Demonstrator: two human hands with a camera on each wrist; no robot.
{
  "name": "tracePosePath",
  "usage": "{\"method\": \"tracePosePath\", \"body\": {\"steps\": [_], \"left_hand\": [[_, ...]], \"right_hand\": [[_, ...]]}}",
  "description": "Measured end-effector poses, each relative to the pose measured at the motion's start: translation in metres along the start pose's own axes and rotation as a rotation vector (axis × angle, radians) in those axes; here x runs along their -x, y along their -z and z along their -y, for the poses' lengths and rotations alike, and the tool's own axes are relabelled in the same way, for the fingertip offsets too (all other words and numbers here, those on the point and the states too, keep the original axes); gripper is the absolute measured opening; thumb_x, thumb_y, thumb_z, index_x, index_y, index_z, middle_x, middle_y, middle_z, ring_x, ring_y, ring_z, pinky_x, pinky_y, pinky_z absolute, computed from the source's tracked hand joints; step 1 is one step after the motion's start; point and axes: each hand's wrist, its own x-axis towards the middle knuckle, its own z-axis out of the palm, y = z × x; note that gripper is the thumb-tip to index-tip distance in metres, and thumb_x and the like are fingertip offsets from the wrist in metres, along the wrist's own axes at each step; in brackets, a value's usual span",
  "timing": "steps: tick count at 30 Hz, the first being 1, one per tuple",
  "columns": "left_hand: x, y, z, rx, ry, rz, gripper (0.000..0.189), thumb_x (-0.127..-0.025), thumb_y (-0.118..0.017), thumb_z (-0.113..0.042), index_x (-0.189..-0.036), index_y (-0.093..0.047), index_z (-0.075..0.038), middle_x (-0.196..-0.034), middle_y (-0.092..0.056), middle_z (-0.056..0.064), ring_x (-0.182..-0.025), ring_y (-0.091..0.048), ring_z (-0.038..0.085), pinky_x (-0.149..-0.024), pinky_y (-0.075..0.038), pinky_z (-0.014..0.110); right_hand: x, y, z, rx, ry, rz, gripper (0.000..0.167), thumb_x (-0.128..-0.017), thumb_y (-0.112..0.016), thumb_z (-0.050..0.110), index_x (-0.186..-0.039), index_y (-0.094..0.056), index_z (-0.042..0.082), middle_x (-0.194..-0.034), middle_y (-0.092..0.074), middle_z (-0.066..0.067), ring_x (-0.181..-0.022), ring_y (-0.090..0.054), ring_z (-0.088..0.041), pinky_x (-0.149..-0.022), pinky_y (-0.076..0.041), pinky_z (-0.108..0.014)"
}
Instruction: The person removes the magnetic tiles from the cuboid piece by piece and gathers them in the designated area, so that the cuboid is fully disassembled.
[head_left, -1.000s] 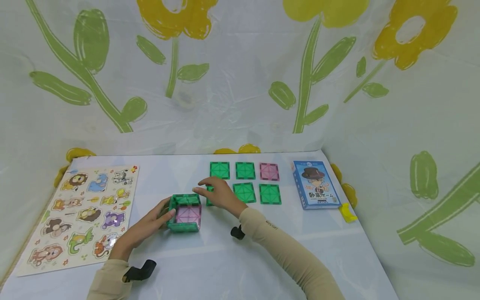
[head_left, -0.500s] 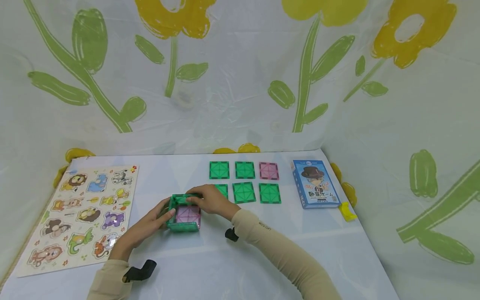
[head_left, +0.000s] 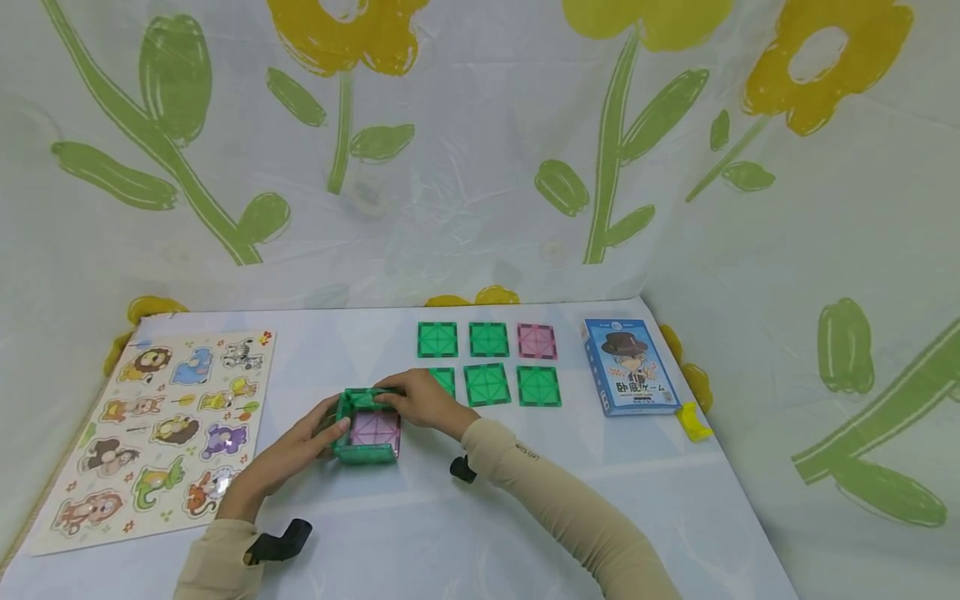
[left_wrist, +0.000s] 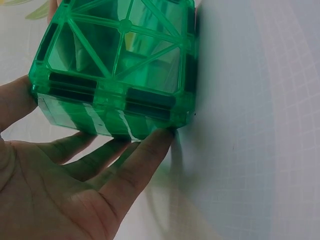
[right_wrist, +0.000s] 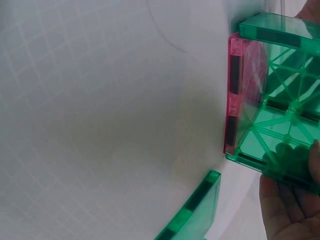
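A pink magnetic tile (head_left: 376, 428) lies flat as the floor of a small open box. Green magnetic tiles stand upright along its left, back and front sides; the right side has no wall. My left hand (head_left: 303, 439) holds the box's left green tile (head_left: 343, 410), thumb at its top edge and fingers outside. In the left wrist view, those fingers touch the green walls (left_wrist: 120, 45) from below. My right hand (head_left: 429, 403) pinches the back green tile (head_left: 362, 399) between thumb and fingers. The right wrist view shows this grip at the green tile's edge (right_wrist: 250, 161).
Loose green tiles (head_left: 488, 340) and a pink tile (head_left: 537, 342) lie in two rows behind the right hand. A blue card-game box (head_left: 632, 367) and a yellow piece (head_left: 694, 422) sit at the right. An animal puzzle board (head_left: 153, 433) lies at the left.
My right hand has moved left from over the nearest loose green tile and now pinches the box's back wall. The left hand has kept its hold on the box.
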Motion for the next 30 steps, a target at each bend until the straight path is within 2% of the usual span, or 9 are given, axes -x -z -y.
{"method": "tracePosePath", "body": {"steps": [8, 15, 22, 26, 30], "left_hand": [[-0.0019, 0.0, 0.0011, -0.007, 0.005, -0.003, 0.071, -0.108, -0.042, -0.038, -0.161, -0.008, -0.005, -0.164, -0.009, 0.033, -0.151, -0.014, 0.055, -0.112, -0.04, 0.064], [-0.0017, 0.0005, -0.0004, -0.008, -0.004, -0.005, 0.071, -0.108, -0.043, -0.037, -0.16, -0.008, -0.004, -0.164, -0.01, 0.034, -0.15, -0.014, 0.055, -0.112, -0.04, 0.064], [-0.0017, 0.0014, -0.0003, 0.012, 0.004, -0.011, 0.072, -0.107, -0.045, -0.036, -0.161, -0.008, -0.005, -0.164, -0.011, 0.033, -0.148, -0.022, 0.054, -0.103, -0.05, 0.05], [-0.0016, 0.0011, -0.0004, 0.011, -0.001, -0.008, 0.072, -0.107, -0.045, -0.035, -0.16, -0.008, -0.004, -0.164, -0.01, 0.034, -0.149, -0.019, 0.055, -0.106, -0.048, 0.056], [-0.0016, 0.0002, -0.0019, 0.009, 0.009, -0.002, 0.073, -0.107, -0.045, -0.036, -0.161, -0.007, -0.004, -0.164, -0.008, 0.034, -0.151, -0.013, 0.055, -0.112, -0.039, 0.064]], "right_hand": [[0.0002, 0.0008, -0.0007, -0.002, 0.005, 0.001, 0.029, -0.101, -0.06, 0.025, -0.125, -0.072, 0.013, -0.122, -0.074, -0.001, -0.1, -0.065, -0.004, -0.086, -0.052, -0.013], [0.0, 0.0018, -0.0011, -0.02, -0.01, 0.011, 0.03, -0.101, -0.06, 0.026, -0.127, -0.071, 0.013, -0.123, -0.074, -0.001, -0.097, -0.063, -0.002, -0.083, -0.051, -0.012], [-0.0028, 0.0034, -0.0029, -0.045, -0.024, 0.003, 0.031, -0.101, -0.06, 0.027, -0.127, -0.071, 0.015, -0.128, -0.072, -0.001, -0.113, -0.066, -0.009, -0.094, -0.054, -0.019], [-0.0042, 0.0032, -0.0049, -0.054, -0.051, 0.002, 0.032, -0.102, -0.059, 0.029, -0.129, -0.07, 0.017, -0.13, -0.071, 0.0, -0.121, -0.065, -0.012, -0.099, -0.054, -0.023], [-0.0046, 0.0036, -0.0067, -0.086, -0.088, 0.0, 0.033, -0.102, -0.058, 0.031, -0.13, -0.069, 0.017, -0.133, -0.069, -0.001, -0.125, -0.063, -0.015, -0.102, -0.053, -0.027]]}}
